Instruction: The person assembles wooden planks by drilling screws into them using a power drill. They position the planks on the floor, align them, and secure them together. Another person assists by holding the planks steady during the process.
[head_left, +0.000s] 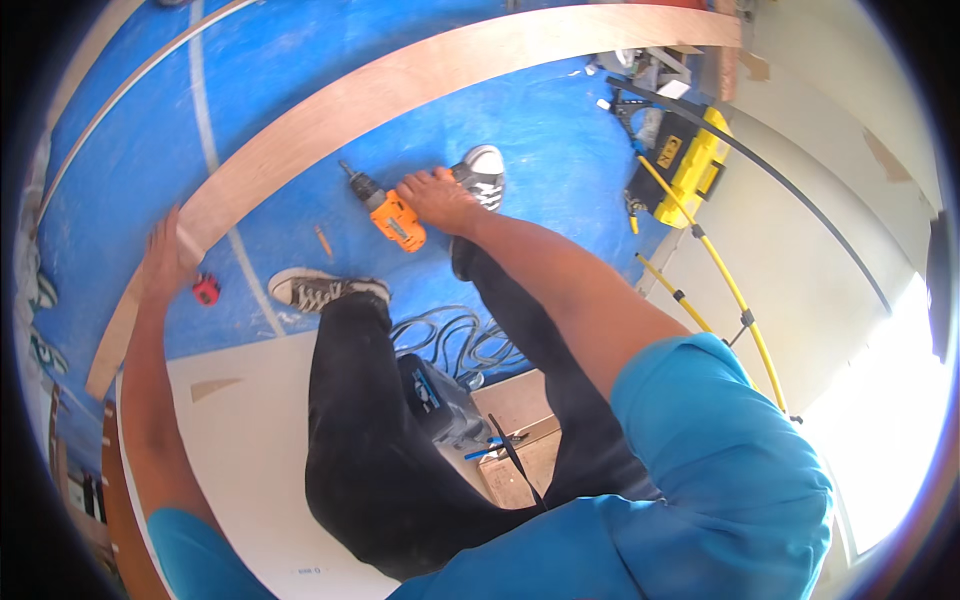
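Note:
My left hand [168, 258] grips the edge of a long wooden board [330, 115], which appears curved in this wide view and sweeps from the lower left to the upper right. Between my feet and the board, my right hand [437, 199] is closed around the handle of an orange power drill [396, 222]. The drill's black chuck points up and left, toward the board. Much of the handle is hidden under my fingers. A red tape measure [206, 289] lies beside my left hand. An orange pencil-like stick [324, 241] rests on the blue floor covering left of the drill.
Coiled dark cable [455, 335] and a dark tool case [440, 400] lie between my legs. A white panel [240, 430] is at lower left. On the right are a black-and-yellow toolbox [690, 165] and yellow poles [735, 290] near the wall. A pale strip [205, 110] crosses the floor covering.

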